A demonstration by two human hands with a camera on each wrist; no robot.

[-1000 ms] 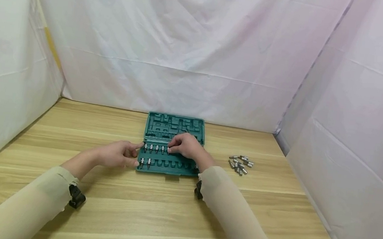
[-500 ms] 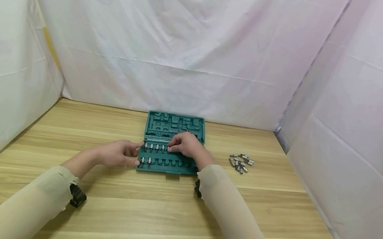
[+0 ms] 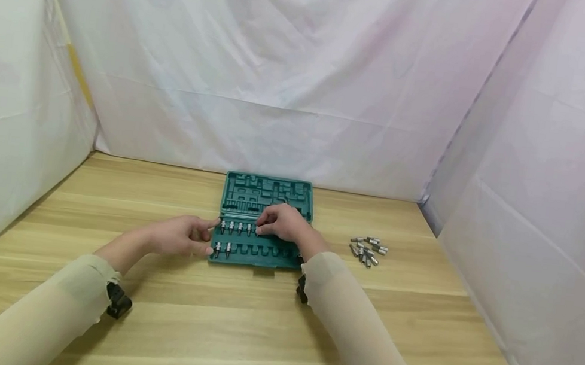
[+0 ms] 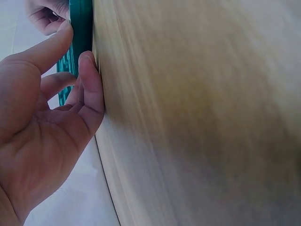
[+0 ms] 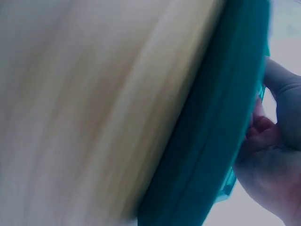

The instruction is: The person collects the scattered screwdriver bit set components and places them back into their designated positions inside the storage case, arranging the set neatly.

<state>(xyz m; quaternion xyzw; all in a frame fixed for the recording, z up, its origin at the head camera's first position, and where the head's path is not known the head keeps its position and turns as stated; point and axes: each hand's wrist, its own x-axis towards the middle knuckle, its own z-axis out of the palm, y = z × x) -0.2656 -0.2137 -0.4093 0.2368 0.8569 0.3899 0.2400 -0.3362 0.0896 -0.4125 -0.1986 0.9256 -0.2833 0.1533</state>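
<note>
A green plastic socket case [image 3: 269,242] lies unfolded on the table, its moulded lid [image 3: 253,190] at the back. Chrome bit sockets [image 3: 239,228] fill slots at the left of its rear row, and two bit sockets [image 3: 227,250] stand in the front row's left end. My right hand [image 3: 288,223] is over the rear row and pinches a bit socket [image 3: 258,231], mostly covered by the fingers, at the slot right of the seated ones. With spread thumb and fingers, my left hand [image 3: 180,236] rests against the case's left edge; the left wrist view shows its thumb [image 4: 59,40] touching that edge.
To the right of the case, several loose bit sockets [image 3: 366,252] lie in a small pile on the wooden table [image 3: 211,324]. White cloth walls [image 3: 282,85] enclose the table at the back and both sides. Part of the front row sits behind my right wrist.
Both hands stay almost where they were, the right at the same rear slot. The seated sockets and the loose pile look unchanged; only the head view shifts slightly.
</note>
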